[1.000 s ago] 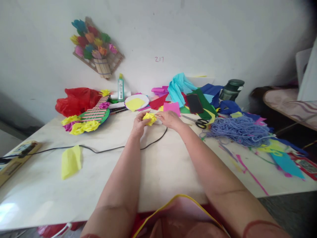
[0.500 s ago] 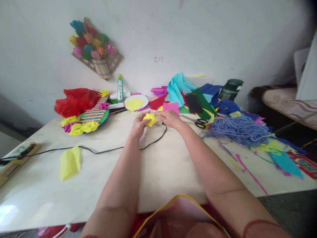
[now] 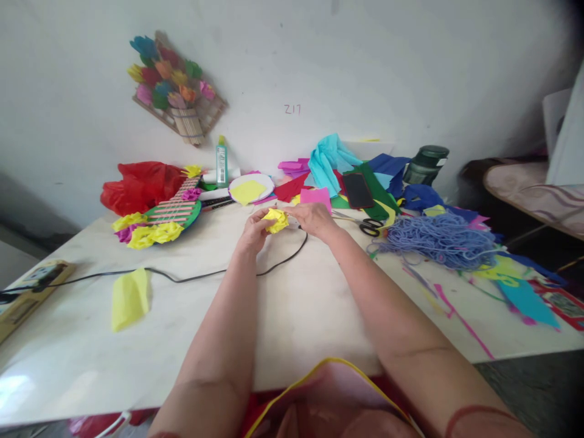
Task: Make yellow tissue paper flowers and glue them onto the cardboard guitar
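My left hand (image 3: pixel 253 230) and my right hand (image 3: pixel 311 218) meet over the far middle of the white table (image 3: pixel 292 310). Between their fingertips sits a crumpled yellow paper ball (image 3: pixel 276 219), pinched from both sides. The fingers of each hand are curled in on it. A black cable (image 3: pixel 191 277) runs across the table just under my hands. Black-handled scissors (image 3: pixel 370 227) lie to the right of my right hand.
A loose yellow paper piece (image 3: pixel 130 297) lies at the left. A round craft with yellow flowers (image 3: pixel 159 222), a red bag (image 3: pixel 139 182), a glue bottle (image 3: pixel 221 161), a plate (image 3: pixel 250 188), coloured papers (image 3: pixel 347 173), purple yarn (image 3: pixel 438 238), a phone (image 3: pixel 358 190).
Both hands stay at the same spot, with only slight finger shifts on the yellow paper ball.
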Available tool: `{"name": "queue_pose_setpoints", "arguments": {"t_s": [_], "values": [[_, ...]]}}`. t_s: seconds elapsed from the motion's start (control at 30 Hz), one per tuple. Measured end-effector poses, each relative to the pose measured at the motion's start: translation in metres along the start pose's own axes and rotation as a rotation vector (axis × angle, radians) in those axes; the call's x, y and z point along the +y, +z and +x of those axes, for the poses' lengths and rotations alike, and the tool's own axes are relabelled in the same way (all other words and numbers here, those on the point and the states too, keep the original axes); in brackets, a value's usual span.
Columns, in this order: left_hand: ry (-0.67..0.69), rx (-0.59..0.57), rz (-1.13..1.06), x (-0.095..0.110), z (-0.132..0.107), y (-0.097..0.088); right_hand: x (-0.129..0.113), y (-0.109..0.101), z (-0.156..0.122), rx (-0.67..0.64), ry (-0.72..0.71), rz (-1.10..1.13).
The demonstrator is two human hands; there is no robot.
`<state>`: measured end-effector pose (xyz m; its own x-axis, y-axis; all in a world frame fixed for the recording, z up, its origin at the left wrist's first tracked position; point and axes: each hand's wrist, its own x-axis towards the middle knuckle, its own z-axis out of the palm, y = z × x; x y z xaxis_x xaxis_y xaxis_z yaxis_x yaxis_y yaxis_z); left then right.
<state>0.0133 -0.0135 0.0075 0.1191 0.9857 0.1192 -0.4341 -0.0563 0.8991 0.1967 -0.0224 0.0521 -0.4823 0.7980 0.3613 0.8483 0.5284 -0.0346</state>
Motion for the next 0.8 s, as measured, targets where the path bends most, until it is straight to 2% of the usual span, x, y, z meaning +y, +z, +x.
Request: {"name": "queue_pose_setpoints", "arguments": {"t_s": [0.4, 0.8], "values": [[0.004, -0.041, -0.045, 0.0003, 0.0001, -0.004, -0.0005, 0.0002, -0.0009, 0.045, -0.009, 0.03], [-0.01, -0.043, -0.079, 0.0053, -0.004, -0.0005, 0.0031, 0.0077, -0.0002, 0.091, -0.038, 0.018]]}}
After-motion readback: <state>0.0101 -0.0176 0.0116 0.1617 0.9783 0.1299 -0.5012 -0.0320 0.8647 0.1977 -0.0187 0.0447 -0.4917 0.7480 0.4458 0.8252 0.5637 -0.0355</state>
